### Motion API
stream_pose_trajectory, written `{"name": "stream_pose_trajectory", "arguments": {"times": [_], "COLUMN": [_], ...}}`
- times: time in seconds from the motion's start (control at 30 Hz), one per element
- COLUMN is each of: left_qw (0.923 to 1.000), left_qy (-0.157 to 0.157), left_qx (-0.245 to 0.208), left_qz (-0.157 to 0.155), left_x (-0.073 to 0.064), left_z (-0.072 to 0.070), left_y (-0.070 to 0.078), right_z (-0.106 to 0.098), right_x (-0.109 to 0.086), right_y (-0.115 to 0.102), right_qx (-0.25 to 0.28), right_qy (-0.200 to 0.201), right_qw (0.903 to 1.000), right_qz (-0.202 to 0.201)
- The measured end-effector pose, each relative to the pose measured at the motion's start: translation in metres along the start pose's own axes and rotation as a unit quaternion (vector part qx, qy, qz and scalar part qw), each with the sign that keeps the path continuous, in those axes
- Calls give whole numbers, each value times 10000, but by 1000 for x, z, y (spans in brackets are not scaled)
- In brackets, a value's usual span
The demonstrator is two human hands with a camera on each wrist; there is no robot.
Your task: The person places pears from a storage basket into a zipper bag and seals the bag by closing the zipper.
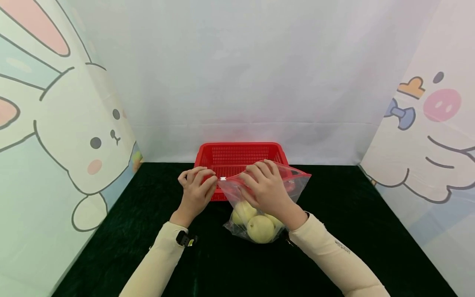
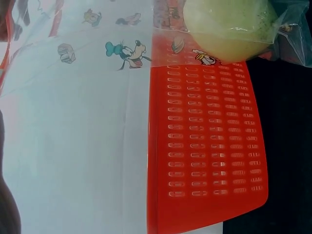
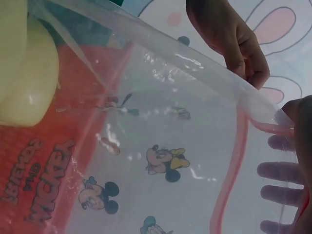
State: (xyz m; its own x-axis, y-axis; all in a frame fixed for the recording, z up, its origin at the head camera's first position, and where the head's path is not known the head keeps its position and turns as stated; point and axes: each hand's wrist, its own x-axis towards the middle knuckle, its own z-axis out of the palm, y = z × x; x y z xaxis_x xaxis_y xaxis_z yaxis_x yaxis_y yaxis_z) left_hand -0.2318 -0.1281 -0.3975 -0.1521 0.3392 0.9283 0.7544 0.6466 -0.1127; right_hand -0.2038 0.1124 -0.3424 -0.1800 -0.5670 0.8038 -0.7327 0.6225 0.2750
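Observation:
A clear zip bag (image 1: 233, 194) with a red zip strip hangs between the two hands, its mouth gaping on the right. Several round, pale yellow-green fruits (image 1: 261, 229) lie in its bottom. At the bag's left top corner, by a small white slider (image 1: 222, 178), my left hand (image 1: 194, 189) pinches the edge. My right hand (image 1: 269, 192) grips the top edge farther right, thumb on the near side. Through the film in the right wrist view, the right fingers (image 3: 280, 170) show behind the bag. Cartoon figures (image 3: 165, 161) are printed on the film.
A red perforated plastic basket (image 1: 241, 153) stands behind the bag at the back of the dark green cloth (image 1: 148, 214). White curtains with cartoon animals rise behind and on both sides. A dark watch-like device (image 1: 184, 238) sits on the left wrist.

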Motion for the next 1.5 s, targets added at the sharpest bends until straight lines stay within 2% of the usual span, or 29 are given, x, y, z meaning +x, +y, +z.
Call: {"name": "stream_pose_trajectory", "arguments": {"times": [0.3,0.63,1.07,1.3,1.5], "left_qw": [9998,9996,9997,9990,9981], "left_qy": [186,251,227,377,524], "left_qx": [-36,-3,-18,7,171], "left_qz": [90,130,131,219,293], "left_x": [1,2,2,3,4], "left_z": [0,1,1,1,3], "left_y": [1,5,7,7,7], "right_z": [9,9,11,9,7], "right_x": [8,19,27,32,35], "right_y": [-8,-18,-24,-28,-30], "right_qx": [-54,-162,-533,-743,-705], "right_qy": [-176,-807,-996,-1030,-1242], "right_qw": [9998,9963,9929,9914,9892], "right_qz": [-44,251,374,321,333]}}
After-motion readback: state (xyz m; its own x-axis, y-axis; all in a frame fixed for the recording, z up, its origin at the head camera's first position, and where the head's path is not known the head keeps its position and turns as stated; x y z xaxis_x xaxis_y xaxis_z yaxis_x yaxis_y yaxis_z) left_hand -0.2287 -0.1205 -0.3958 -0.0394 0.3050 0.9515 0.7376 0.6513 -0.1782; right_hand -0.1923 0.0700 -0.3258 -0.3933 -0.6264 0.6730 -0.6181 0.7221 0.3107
